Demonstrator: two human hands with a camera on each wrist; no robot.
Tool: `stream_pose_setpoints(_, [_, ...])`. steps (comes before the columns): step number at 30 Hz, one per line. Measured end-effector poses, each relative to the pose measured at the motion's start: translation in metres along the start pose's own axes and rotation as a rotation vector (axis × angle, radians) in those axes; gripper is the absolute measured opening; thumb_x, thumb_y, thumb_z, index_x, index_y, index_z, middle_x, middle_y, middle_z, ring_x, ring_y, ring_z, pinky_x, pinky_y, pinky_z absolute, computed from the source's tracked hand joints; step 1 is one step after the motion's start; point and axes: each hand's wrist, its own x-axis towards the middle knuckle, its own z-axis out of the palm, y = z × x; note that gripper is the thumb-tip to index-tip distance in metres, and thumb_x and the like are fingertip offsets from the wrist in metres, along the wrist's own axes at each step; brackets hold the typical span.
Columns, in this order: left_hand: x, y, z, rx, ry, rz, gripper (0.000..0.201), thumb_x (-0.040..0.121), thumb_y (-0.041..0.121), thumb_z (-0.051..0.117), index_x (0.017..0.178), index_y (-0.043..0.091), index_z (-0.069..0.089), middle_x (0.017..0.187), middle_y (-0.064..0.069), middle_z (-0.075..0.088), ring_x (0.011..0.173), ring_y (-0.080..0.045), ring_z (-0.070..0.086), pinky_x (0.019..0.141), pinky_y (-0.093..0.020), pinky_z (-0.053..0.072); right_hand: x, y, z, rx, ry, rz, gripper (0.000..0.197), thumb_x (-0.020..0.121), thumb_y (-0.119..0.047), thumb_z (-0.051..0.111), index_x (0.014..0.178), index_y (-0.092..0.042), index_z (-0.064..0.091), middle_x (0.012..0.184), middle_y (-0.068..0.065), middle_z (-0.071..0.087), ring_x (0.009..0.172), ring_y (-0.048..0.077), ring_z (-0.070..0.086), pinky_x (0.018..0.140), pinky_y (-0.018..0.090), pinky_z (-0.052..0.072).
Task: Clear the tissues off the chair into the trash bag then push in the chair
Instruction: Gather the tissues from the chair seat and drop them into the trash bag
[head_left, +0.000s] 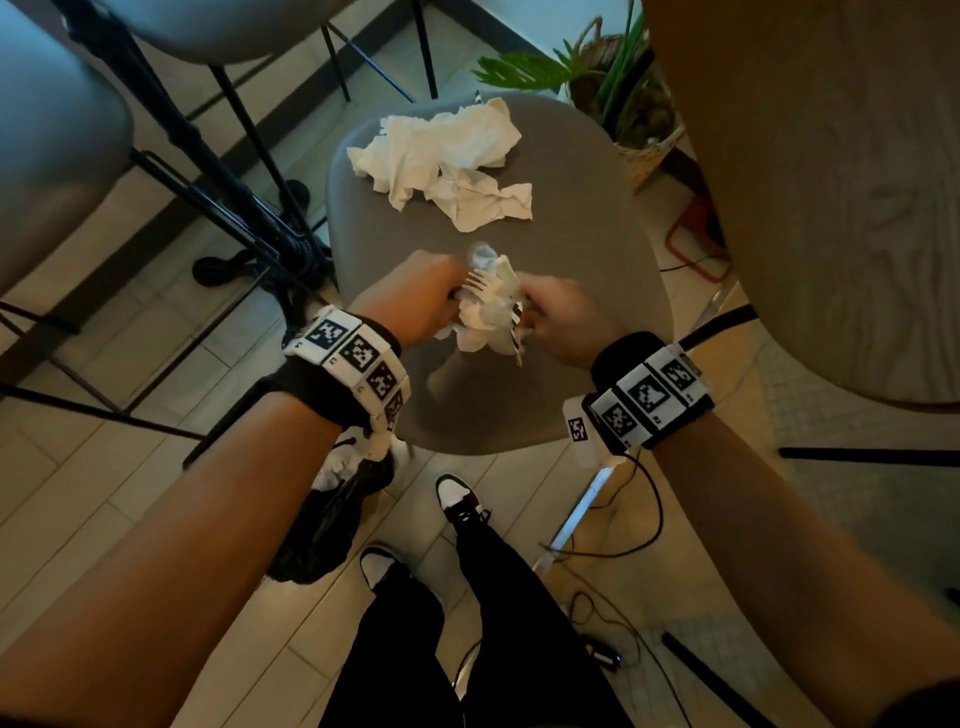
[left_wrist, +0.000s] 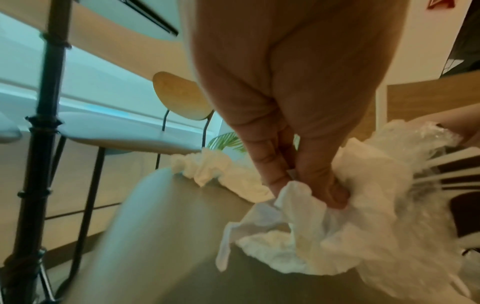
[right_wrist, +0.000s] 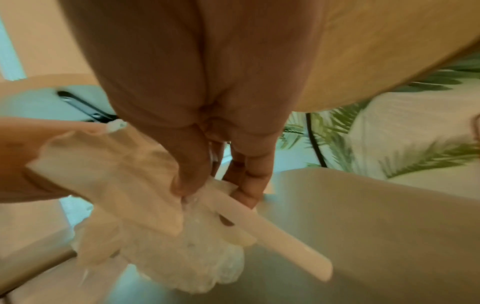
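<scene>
A grey chair seat (head_left: 571, 249) is below me. Crumpled white tissues (head_left: 441, 156) lie on its far part, and they show as tissues (left_wrist: 221, 170) in the left wrist view. Over the seat's middle both hands hold one bundle (head_left: 485, 317) of tissue, clear plastic wrap and a white plastic fork. My left hand (head_left: 452, 299) pinches the tissue (left_wrist: 311, 236) from the left. My right hand (head_left: 530, 306) grips the right side, its fingers (right_wrist: 249, 185) curled round the white utensil handle (right_wrist: 272, 230). A black trash bag (head_left: 332, 525) stands on the floor by the seat's near left corner, under my left wrist.
A round wooden table (head_left: 831, 208) overhangs on the right. A potted plant (head_left: 613, 78) stands beyond the chair. Other chairs and black tripod legs (head_left: 234, 182) fill the left. Cables (head_left: 639, 519) run over the tiled floor near my shoes (head_left: 457, 499).
</scene>
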Motion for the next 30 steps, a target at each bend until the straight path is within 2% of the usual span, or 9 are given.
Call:
stream_pose_setpoints(3, [-0.039,-0.012,-0.01,0.004,0.06,-0.037,0.014,0.09,0.012,0.053,0.096,0.004,0.063,0.095,-0.011,0.062,0.086,-0.021,0.059,0.079,-0.03,0.047,-0.003,-0.033,0.013,-0.061,-0.05,-0.081,0.026,0.089,-0.003,0.051,0.111,-0.013,0.059,0.102,0.006,0.065,0.092,0.018,0.059,0.073,0.022,0.041])
stream_pose_setpoints(8, [-0.157,-0.058,-0.009,-0.107,0.193,-0.241,0.012,0.089,0.009,0.055,0.095,0.005,0.064,0.089,-0.006,0.056,0.082,-0.016,0.05,0.074,-0.025,0.035,-0.011,-0.111,0.085,-0.092,-0.218,-0.236,0.024,0.087,0.001,0.052,0.109,-0.005,0.06,0.104,0.012,0.064,0.092,0.022,0.058,0.078,0.028,0.05])
stream_pose_setpoints(12, [-0.261,-0.112,0.026,-0.244,0.332,-0.5,0.015,0.086,-0.004,0.053,0.09,0.006,0.064,0.082,-0.007,0.054,0.076,-0.02,0.047,0.06,-0.02,0.03,-0.009,-0.164,0.192,-0.107,-0.446,-0.302,0.029,0.085,-0.001,0.054,0.112,-0.009,0.058,0.106,0.011,0.065,0.097,0.023,0.059,0.087,0.033,0.05])
stream_pose_setpoints(14, [-0.299,-0.147,0.065,-0.329,0.4,-0.635,0.02,0.084,-0.004,0.054,0.086,0.014,0.061,0.081,-0.005,0.054,0.074,-0.019,0.046,0.061,-0.025,0.032,-0.001,-0.174,0.256,-0.153,-0.538,-0.34,0.033,0.086,-0.007,0.053,0.118,-0.013,0.057,0.113,0.011,0.064,0.104,0.026,0.059,0.095,0.04,0.048])
stream_pose_setpoints(16, [-0.318,-0.187,0.119,-0.397,0.439,-0.756,0.021,0.084,-0.004,0.055,0.091,0.013,0.064,0.084,-0.006,0.058,0.077,-0.02,0.049,0.068,-0.028,0.034,0.016,-0.17,0.317,-0.213,-0.652,-0.342,0.035,0.088,-0.004,0.047,0.123,-0.006,0.054,0.121,0.019,0.058,0.112,0.034,0.053,0.098,0.042,0.044])
stream_pose_setpoints(21, [-0.276,-0.3,0.271,-0.485,0.302,-0.867,0.029,0.085,-0.002,0.049,0.11,0.003,0.062,0.107,-0.024,0.062,0.098,-0.037,0.059,0.082,-0.038,0.044,0.097,-0.092,0.45,-0.394,-0.768,-0.223,0.043,0.091,0.002,0.043,0.134,-0.002,0.044,0.137,0.021,0.048,0.126,0.035,0.044,0.101,0.037,0.034])
stream_pose_setpoints(25, [-0.219,-0.368,0.356,-0.475,0.163,-0.873,0.026,0.09,0.002,0.044,0.113,0.001,0.057,0.112,-0.023,0.059,0.104,-0.039,0.057,0.087,-0.041,0.044,0.162,-0.014,0.53,-0.527,-0.735,-0.168,0.039,0.088,-0.003,0.046,0.126,-0.008,0.05,0.127,0.02,0.054,0.117,0.039,0.052,0.1,0.049,0.043])
stream_pose_setpoints(27, [-0.202,-0.389,0.39,-0.479,0.124,-0.911,0.024,0.091,0.005,0.046,0.113,0.005,0.056,0.114,-0.021,0.06,0.105,-0.037,0.058,0.087,-0.041,0.046,0.185,0.015,0.555,-0.587,-0.748,-0.17,0.034,0.088,-0.006,0.046,0.122,-0.008,0.051,0.126,0.02,0.054,0.115,0.04,0.052,0.099,0.049,0.044])
stream_pose_setpoints(30, [-0.188,-0.404,0.431,-0.507,0.053,-0.976,0.052,0.091,0.007,0.046,0.14,0.02,0.032,0.133,-0.023,0.048,0.116,-0.038,0.052,0.094,-0.044,0.045,0.203,0.044,0.576,-0.659,-0.742,-0.156,0.036,0.089,-0.008,0.047,0.125,-0.009,0.049,0.13,0.019,0.05,0.119,0.038,0.049,0.098,0.045,0.043])
